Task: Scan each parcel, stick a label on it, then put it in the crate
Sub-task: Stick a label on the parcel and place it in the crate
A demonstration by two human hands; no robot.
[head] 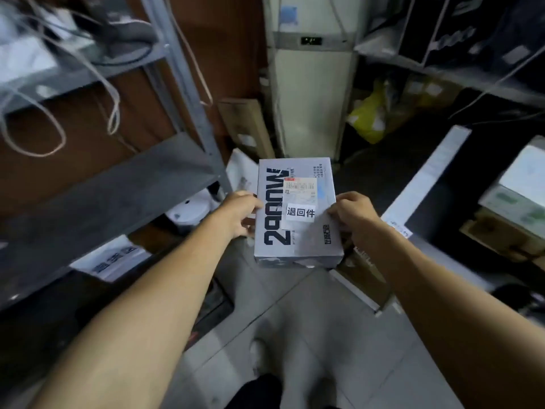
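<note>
A grey-white boxed parcel (298,240) with large dark print is held in the air over the floor, between both hands. My left hand (240,212) grips its left edge, fingers curled under it. My right hand (354,212) grips the right edge. On the parcel's top sit a shipping slip (300,188) and below it a white label (300,212) with three black characters. No crate can be made out.
A grey metal shelf rack (112,190) with hanging cables stands at the left. A tall white cabinet (311,93) is straight ahead, a yellow bag (368,116) beside it. Boxes and a dark counter (442,178) fill the right. Tiled floor (339,335) runs below.
</note>
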